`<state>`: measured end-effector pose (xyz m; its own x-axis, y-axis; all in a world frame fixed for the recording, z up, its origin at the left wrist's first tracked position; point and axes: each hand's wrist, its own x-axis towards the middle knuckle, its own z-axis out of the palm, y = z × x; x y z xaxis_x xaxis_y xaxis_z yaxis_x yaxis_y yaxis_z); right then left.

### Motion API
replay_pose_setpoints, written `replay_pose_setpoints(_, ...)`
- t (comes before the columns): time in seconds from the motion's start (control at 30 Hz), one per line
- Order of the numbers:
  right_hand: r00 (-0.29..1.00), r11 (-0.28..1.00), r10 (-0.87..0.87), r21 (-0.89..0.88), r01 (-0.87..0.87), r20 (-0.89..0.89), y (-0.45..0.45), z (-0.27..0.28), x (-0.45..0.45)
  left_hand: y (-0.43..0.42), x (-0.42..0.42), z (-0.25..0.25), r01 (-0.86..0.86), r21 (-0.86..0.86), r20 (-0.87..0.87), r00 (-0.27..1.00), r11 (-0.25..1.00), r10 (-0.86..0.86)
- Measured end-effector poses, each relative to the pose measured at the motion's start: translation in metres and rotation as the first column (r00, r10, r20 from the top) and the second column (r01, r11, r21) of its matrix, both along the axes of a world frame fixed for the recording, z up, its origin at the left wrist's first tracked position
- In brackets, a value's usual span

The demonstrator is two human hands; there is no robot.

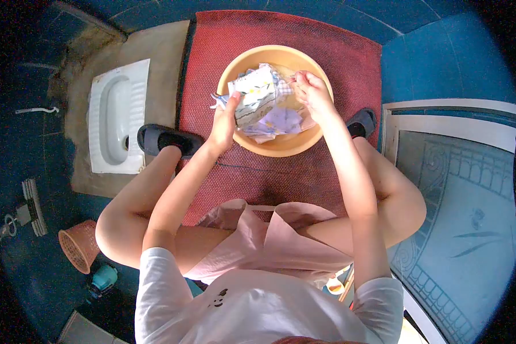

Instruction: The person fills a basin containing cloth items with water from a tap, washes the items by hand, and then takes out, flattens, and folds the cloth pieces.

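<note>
A yellow basin on the red mat holds several wet-looking cloths. My left hand is closed on the near left edge of a white printed cloth with yellow and green marks, lifted within the basin. Blue-and-white ends of fabric stick out beside the thumb. Over the basin's right side, my right hand has its fingers pinched together beside the cloth's checked edge. What lies between those fingertips is too small to tell. Below the printed cloth lies a lilac cloth.
The red mat covers the floor between my slippered feet. A white squat toilet is set in the floor at left. An orange basket stands at lower left. On the right is a white-framed door.
</note>
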<state>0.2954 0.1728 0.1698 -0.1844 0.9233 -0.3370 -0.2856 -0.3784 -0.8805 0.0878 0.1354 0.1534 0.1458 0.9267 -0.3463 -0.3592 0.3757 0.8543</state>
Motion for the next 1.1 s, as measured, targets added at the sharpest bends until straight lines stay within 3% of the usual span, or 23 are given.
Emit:
replay_pose_setpoints(0.03, 1.0, 1.0, 0.0, 0.0, 0.0, 0.0, -0.001, 0.001, -0.003, 0.0, 0.0, 0.003, -0.011, -0.016, 0.037, 0.999, 1.0, 0.012)
replay_pose_setpoints(0.1, 0.944, 0.991, -0.109, -0.111, 0.078, -0.31, -0.002, 0.003, -0.009, 0.001, 0.0, 0.002, -0.022, -0.032, 0.075, 0.997, 0.999, 0.024)
replay_pose_setpoints(0.23, 0.945, 0.99, -0.12, -0.103, 0.092, -0.305, 0.001, -0.005, -0.002, 0.005, 0.002, -0.003, -0.057, -0.066, 0.247, 0.966, 0.996, 0.072)
replay_pose_setpoints(0.33, 0.964, 0.988, -0.143, -0.089, 0.126, -0.225, 0.001, -0.003, 0.014, 0.011, 0.0, 0.003, -0.029, -0.098, 0.326, 0.944, 0.995, 0.06)
replay_pose_setpoints(0.4, 0.996, 0.996, -0.078, -0.035, 0.079, 0.036, -0.004, 0.005, 0.019, 0.013, -0.003, 0.005, 0.006, -0.114, 0.331, 0.943, 0.993, 0.033)
replay_pose_setpoints(0.43, 0.996, 0.996, -0.08, -0.035, 0.081, 0.035, -0.005, 0.011, 0.019, 0.014, -0.003, 0.005, 0.012, -0.115, 0.373, 0.927, 0.993, 0.032)
replay_pose_setpoints(0.5, 0.98, 0.995, 0.097, 0.02, -0.102, 0.175, -0.005, 0.02, 0.011, 0.015, -0.004, 0.002, 0.022, -0.111, 0.399, 0.916, 0.994, 0.025)
replay_pose_setpoints(0.53, 0.98, 0.995, 0.096, 0.02, -0.101, 0.174, -0.005, 0.012, 0.007, 0.015, -0.001, 0.005, 0.023, -0.111, 0.399, 0.917, 0.993, 0.023)
replay_pose_setpoints(0.6, 0.945, 0.914, 0.065, 0.361, -0.186, 0.321, -0.004, -0.004, -0.005, 0.014, 0.005, 0.009, 0.02, -0.132, 0.343, 0.939, 0.991, 0.027)
replay_pose_setpoints(0.63, 0.898, 0.92, 0.084, 0.313, -0.237, 0.433, -0.006, -0.004, -0.006, 0.013, 0.007, 0.009, 0.022, -0.132, 0.343, 0.939, 0.991, 0.025)
replay_pose_setpoints(0.73, 0.942, 0.927, -0.031, 0.362, -0.097, 0.333, -0.006, -0.004, -0.01, 0.011, 0.01, 0.009, 0.02, -0.149, 0.336, 0.941, 0.989, 0.032)
replay_pose_setpoints(0.8, 0.928, 0.927, -0.057, 0.365, -0.088, 0.369, -0.008, 0.003, -0.006, 0.011, 0.011, 0.008, 0.061, -0.138, 0.399, 0.917, 0.989, -0.001)
replay_pose_setpoints(0.97, 0.97, 0.988, -0.137, 0.098, 0.119, 0.202, -0.002, 0.007, 0.006, 0.012, 0.007, 0.005, 0.039, -0.15, 0.361, 0.932, 0.988, 0.018)
replay_pose_setpoints(1.1, 0.983, 0.987, -0.153, 0.075, 0.145, 0.106, 0.003, 0.014, 0.01, 0.011, 0.004, 0.008, 0.067, -0.105, 0.278, 0.96, 0.992, -0.036)
